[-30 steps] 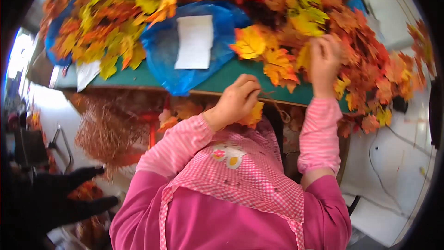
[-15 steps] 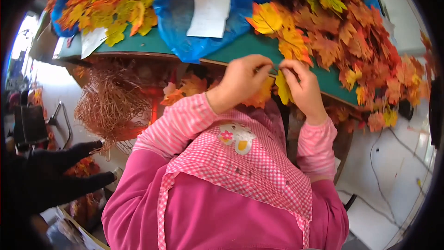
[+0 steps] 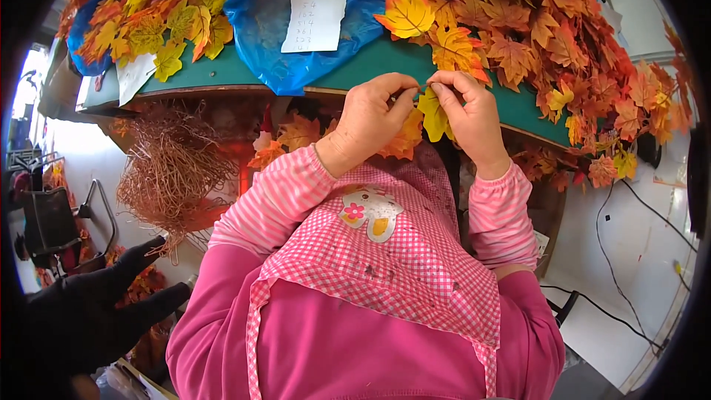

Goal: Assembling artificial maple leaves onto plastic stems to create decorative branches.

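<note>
My left hand (image 3: pixel 368 120) and my right hand (image 3: pixel 472 120) meet over the front edge of the table, fingertips pinched close together. Between them runs a short, thin stem, gripped from both sides. A yellow artificial leaf (image 3: pixel 434 114) hangs just below the fingers of my right hand. Beneath my left hand shows an orange artificial leaf (image 3: pixel 404 138); whether it belongs to the same stem is hidden. Pink striped sleeves cover both forearms.
Heaps of orange, red and yellow artificial leaves (image 3: pixel 511 55) cover the green table (image 3: pixel 341 78). A blue plastic bag (image 3: pixel 255 37) carries a white paper slip (image 3: pixel 315 11). Brown wire-like strands (image 3: pixel 174 170) hang at left. Another person's dark-clothed legs (image 3: pixel 111 304) extend nearby; cables (image 3: pixel 607 252) cross the floor.
The view has shifted slightly, so the table things sit further left and up. Both hands still pinch the stem. The other person's dark legs appear larger and lower at left.
</note>
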Motion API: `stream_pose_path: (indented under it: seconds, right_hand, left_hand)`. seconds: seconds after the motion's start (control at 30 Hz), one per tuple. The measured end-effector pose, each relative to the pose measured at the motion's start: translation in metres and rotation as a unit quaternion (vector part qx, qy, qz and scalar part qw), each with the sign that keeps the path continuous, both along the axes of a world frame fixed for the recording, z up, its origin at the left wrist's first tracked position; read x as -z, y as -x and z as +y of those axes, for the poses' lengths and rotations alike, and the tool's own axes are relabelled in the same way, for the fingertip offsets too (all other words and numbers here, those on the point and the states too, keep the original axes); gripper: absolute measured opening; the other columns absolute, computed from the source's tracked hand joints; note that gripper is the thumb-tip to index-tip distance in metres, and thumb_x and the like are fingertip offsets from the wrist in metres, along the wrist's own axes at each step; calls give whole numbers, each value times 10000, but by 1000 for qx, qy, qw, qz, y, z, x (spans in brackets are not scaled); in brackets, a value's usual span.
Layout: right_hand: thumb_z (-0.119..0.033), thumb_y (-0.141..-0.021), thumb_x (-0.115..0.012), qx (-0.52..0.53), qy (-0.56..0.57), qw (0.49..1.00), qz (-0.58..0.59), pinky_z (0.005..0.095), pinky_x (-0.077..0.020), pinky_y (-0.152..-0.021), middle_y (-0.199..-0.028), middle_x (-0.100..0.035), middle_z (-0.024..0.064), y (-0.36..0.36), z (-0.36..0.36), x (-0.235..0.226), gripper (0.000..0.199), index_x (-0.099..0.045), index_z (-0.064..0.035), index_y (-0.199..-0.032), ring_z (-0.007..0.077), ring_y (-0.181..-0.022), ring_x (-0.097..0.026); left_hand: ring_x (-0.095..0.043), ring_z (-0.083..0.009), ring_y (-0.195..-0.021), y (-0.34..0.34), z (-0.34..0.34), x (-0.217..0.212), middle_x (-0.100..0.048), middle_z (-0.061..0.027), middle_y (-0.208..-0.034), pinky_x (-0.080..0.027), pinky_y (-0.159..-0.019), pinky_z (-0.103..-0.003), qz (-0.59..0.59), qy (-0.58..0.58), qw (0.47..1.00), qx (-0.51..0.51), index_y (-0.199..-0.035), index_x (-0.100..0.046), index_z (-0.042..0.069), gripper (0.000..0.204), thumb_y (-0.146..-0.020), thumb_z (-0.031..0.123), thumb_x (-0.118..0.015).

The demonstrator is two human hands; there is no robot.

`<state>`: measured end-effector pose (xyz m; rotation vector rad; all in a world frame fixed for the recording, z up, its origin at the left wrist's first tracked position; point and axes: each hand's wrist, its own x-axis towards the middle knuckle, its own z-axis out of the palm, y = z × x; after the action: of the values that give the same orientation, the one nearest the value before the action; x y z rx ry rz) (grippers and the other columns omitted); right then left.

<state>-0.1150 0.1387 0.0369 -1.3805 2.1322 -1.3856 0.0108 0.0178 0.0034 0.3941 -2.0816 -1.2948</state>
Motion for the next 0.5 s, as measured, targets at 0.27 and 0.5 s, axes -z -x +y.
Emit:
stream_pose_path:
  seconds: [0.27, 0.5]
  right_hand:
    - [-32, -884, -609, -18, -13, 995, 98, 269, -483, -724, -885, -657, 82, -4, -3, 1, 119, -645, -2, -993, 170, -808, -624]
    - [-11, -870, -608, -49, -9, 995, 87, 262, -474, -718, -858, -644, 75, -13, -9, 14, 85, -621, 6, -951, 162, -801, -614]
  left_hand:
    - [-655, -235, -727, 0, 1, 2, -658, -143, -818, -501, -643, -312, -4, 21, 1000, -11, -921, -648, -3, 98, -852, 65, -630]
    - [-648, -275, -685, -7, 0, 9, -645, -158, -756, -503, -630, -342, -56, -36, 998, 2, -893, -636, -7, 78, -848, 45, -599]
